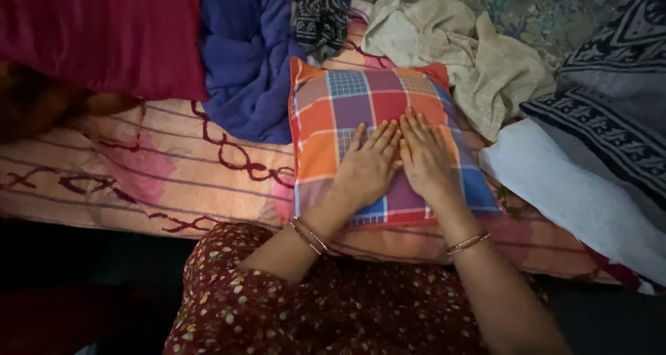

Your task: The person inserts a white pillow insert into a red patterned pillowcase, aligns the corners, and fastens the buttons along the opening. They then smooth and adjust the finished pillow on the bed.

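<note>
A checked cushion (347, 98) in orange, red, blue and purple squares lies flat on a peach bedsheet (159, 174) with dark red looping lines. My left hand (368, 164) and my right hand (427, 157) rest palm down side by side on the cushion's middle, fingers stretched out and close together, thumbs nearly touching. Neither hand holds anything. Thin bangles sit on both wrists, and my maroon floral sleeves show at the bottom.
A dark red pillow (104, 32) lies at the top left beside a crumpled blue cloth (243, 56). A beige garment (472, 56) is bunched at the top right. A black-and-white patterned cloth (610, 98) and a white pillow (576, 195) lie at the right.
</note>
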